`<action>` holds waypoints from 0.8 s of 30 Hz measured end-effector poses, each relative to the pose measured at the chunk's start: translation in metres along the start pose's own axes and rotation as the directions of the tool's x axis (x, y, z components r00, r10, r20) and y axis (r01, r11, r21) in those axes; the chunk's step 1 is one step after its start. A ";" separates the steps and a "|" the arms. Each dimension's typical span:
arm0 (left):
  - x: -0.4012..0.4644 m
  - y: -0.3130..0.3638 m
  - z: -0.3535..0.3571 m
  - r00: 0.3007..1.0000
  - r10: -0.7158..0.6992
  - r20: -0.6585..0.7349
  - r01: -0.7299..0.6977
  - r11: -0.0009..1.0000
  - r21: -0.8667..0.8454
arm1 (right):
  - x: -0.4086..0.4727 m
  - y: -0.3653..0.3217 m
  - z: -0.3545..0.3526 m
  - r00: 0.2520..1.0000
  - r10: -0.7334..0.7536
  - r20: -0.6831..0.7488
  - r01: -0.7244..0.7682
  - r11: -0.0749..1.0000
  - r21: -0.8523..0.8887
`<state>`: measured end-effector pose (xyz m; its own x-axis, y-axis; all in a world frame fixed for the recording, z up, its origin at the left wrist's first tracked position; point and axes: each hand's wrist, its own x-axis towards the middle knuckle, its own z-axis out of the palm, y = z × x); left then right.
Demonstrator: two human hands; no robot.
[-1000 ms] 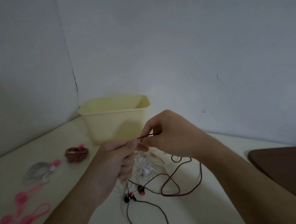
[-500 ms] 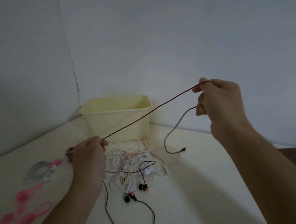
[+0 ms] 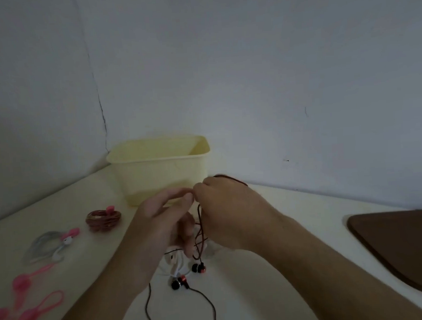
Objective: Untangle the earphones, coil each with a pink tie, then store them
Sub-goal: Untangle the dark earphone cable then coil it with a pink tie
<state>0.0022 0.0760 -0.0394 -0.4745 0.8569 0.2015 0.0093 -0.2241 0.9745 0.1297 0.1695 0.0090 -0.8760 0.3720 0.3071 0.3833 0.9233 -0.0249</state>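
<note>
We see our two bare arms coming up from the bottom of the frame. Our left hand (image 3: pixel 164 219) and right hand (image 3: pixel 227 208) wear no gloves, rings or sleeves.

Single head-worn view, wide-angle, looking forward and down. Close over the bench (image 3: pixel 275 292); both forearms enter from the bottom edge. Faces a wall corner (image 3: pixel 100 112) beyond the bench's far edge. Walls fill the upper half of the frame.
</note>
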 end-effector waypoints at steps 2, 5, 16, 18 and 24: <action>-0.005 0.005 -0.001 0.999 -0.019 0.031 0.019 1.000 0.002 | 0.001 0.005 0.005 0.999 0.006 0.032 -0.007 1.000 0.013; -0.003 0.007 -0.001 0.999 -0.037 0.019 0.036 0.996 0.081 | 0.003 0.007 0.010 0.999 0.012 0.032 -0.015 0.997 0.076; -0.002 0.000 -0.009 0.980 -0.081 0.184 0.094 0.994 -0.064 | 0.003 0.007 0.015 0.996 -0.066 0.058 0.053 0.976 0.211; -0.003 -0.001 -0.008 0.974 -0.093 0.207 0.105 0.993 -0.049 | 0.003 0.004 0.017 0.993 -0.092 0.069 0.077 0.977 0.198; -0.001 -0.001 -0.006 0.976 -0.075 0.203 0.067 0.997 0.049 | 0.006 0.013 0.015 0.997 -0.082 0.016 0.076 0.973 0.216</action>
<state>-0.0028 0.0725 -0.0416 -0.2850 0.9477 0.1433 0.0209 -0.1433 0.9895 0.1252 0.1846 -0.0035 -0.9089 0.2967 0.2931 0.2428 0.9479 -0.2064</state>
